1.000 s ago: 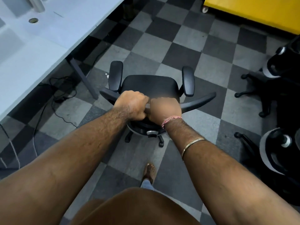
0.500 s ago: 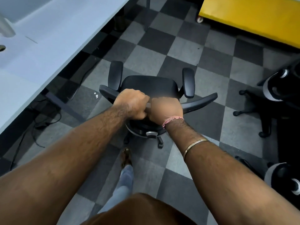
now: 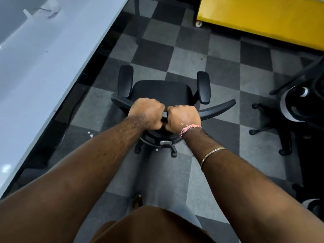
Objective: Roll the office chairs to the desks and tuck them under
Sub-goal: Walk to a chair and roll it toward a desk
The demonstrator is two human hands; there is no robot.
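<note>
A black office chair (image 3: 162, 91) with two armrests stands on the checkered floor just ahead of me, seen from above and behind. My left hand (image 3: 147, 114) and my right hand (image 3: 183, 118) grip the top edge of its curved backrest side by side, fingers curled over it. The chair's wheeled base (image 3: 172, 151) shows below my wrists. A long white desk (image 3: 43, 71) runs along the left, its edge a short way from the chair's left armrest.
More black office chairs (image 3: 298, 109) stand at the right edge. A yellow wheeled cabinet (image 3: 263, 20) sits at the top right. A desk leg (image 3: 137, 20) stands ahead near the top. Cables lie on the floor under the desk.
I have walked forward with the chair along the desk's edge. The floor tiles and desk have slid back past me, and the yellow cabinet is nearer. Both hands keep their grip.
</note>
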